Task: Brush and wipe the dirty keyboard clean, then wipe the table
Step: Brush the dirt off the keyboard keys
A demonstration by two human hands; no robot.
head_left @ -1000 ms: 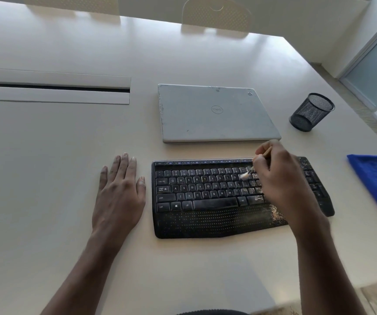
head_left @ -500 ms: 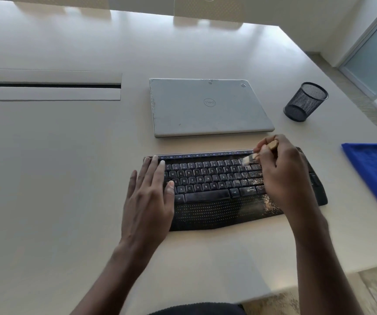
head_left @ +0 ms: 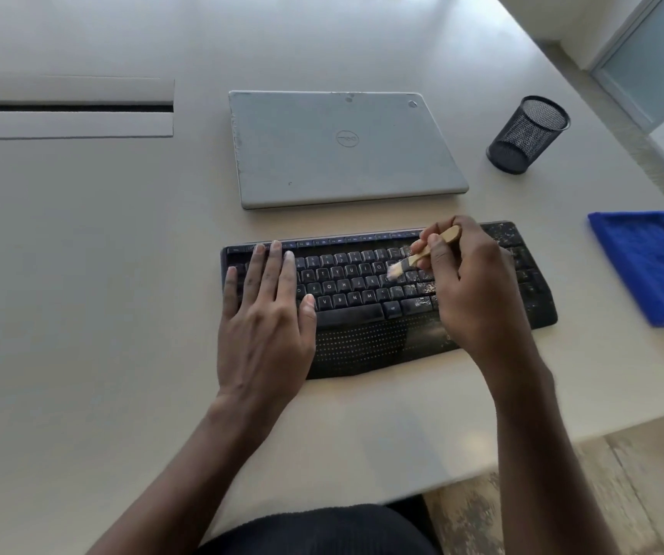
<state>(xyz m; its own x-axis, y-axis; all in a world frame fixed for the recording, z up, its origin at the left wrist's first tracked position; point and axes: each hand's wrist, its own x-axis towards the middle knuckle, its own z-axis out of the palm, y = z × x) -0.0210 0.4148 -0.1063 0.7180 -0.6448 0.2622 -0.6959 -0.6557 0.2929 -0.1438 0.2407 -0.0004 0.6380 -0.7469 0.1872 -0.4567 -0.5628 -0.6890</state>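
Note:
A black keyboard (head_left: 366,314) lies on the white table (head_left: 82,314), with pale dust on its right keys and right edge. My left hand (head_left: 266,314) rests flat on the keyboard's left half, fingers straight. My right hand (head_left: 470,290) grips a small wooden-handled brush (head_left: 428,252) over the right half. The brush's pale bristles touch the keys near the middle-right. A folded blue cloth (head_left: 650,266) lies on the table to the right of the keyboard.
A closed grey laptop (head_left: 342,150) sits just behind the keyboard. A black mesh pen cup (head_left: 526,134) stands at the back right. A cable slot (head_left: 66,108) runs along the table's left. The table's near and right edges drop to a pale floor (head_left: 642,494).
My left hand has moved from the table onto the keyboard's left half. The brush has shifted slightly across the right-hand keys.

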